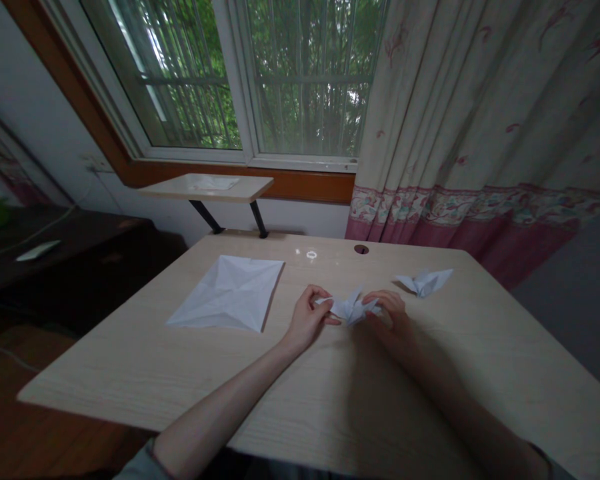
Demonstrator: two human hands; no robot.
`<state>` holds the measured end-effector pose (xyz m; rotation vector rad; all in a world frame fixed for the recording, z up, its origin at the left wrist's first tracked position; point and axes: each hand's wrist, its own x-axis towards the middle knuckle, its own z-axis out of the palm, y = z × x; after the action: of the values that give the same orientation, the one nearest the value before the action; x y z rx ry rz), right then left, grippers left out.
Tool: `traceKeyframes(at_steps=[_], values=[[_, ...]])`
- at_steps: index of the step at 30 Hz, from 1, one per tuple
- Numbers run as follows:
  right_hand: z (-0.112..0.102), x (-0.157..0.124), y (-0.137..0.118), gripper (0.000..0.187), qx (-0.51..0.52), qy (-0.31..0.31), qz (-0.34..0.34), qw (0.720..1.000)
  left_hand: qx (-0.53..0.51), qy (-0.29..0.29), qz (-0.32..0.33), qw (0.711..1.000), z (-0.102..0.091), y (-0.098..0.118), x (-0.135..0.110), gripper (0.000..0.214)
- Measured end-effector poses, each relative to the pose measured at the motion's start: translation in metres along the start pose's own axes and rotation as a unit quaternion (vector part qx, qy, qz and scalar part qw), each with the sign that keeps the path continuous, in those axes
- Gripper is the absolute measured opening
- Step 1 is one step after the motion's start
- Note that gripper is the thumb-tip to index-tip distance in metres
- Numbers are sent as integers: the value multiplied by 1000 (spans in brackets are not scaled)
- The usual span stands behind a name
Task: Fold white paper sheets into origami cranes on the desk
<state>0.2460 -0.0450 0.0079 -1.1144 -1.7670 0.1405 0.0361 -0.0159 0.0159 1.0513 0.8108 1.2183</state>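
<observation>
Between my hands is a white origami crane point(351, 308), its folded paper spread out to both sides just over the desk. My left hand point(311, 313) pinches the crane's left tip between thumb and fingers. On the other side, my right hand point(391, 316) grips the right part, with fingertips covering some of the folds. A second folded paper crane point(425, 283) rests on the desk to the right, apart from my hands. To the left lies a creased square sheet of white paper point(230, 293), opened nearly flat.
The pale wooden desk point(290, 387) has a round cable hole point(361, 249) near its back edge. A small raised shelf point(205, 188) with paper on it stands at the back left. Behind are a window and a long curtain point(460, 133). A dark cabinet point(105, 247) stands at left.
</observation>
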Motion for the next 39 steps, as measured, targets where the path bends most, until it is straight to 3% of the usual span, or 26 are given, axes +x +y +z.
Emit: traceKeyframes(at_steps=[6, 12, 20, 29, 34, 36, 39], values=[[3, 0, 5, 11, -31, 21, -37, 999, 88, 5, 54, 995, -6, -11, 4, 27], [3, 0, 3, 6, -93, 41, -117, 988, 197, 27, 110, 974, -9, -6, 4, 14], [5, -2, -1, 9, -98, 63, -127, 985, 279, 10, 136, 951, -10, -3, 2, 14], [-4, -2, -11, 20, -98, -18, -150, 984, 365, -20, 187, 912, -11, -1, 0, 19], [-4, -3, -11, 24, -93, -28, -146, 985, 339, -39, 208, 917, -6, 3, -3, 9], [-3, -4, -9, 26, -89, -28, -144, 985, 324, -53, 192, 925, -4, 3, -5, 6], [-1, -5, -7, 31, -78, -32, -151, 985, 297, -73, 153, 940, -2, 1, -9, 16]])
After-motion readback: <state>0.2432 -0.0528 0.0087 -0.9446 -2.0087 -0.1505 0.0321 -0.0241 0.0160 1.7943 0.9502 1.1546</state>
